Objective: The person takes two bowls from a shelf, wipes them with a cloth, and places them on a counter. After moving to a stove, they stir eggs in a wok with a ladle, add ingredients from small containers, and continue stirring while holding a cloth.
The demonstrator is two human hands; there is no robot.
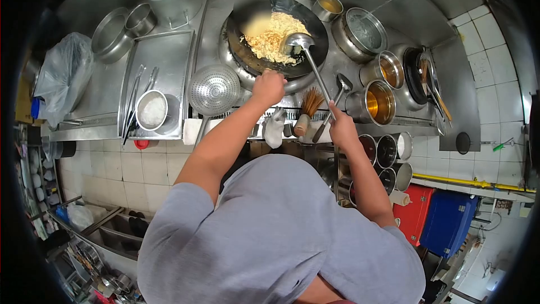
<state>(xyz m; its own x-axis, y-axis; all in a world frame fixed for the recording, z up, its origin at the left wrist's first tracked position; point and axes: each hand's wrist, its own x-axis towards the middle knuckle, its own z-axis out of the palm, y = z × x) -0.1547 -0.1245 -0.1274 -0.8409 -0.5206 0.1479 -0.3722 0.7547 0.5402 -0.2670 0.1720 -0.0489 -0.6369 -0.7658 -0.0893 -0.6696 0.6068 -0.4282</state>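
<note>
A black wok (320, 36) sits on the burner, holding yellow fried rice (273, 36). My left hand (269, 87) grips the wok's near rim, fingers closed. My right hand (340, 126) is closed around the long handle of a steel ladle (301, 42), whose bowl rests in the rice at the wok's right side. A second ladle (343, 83) lies beside the first, its bowl just right of the handle.
A perforated strainer (214, 89) and a bowl of white rice (152, 110) sit left of the wok on a steel tray (163, 50). Steel pots of oil and sauces (379, 101) line the right. A bamboo brush (309, 107) stands at the front edge.
</note>
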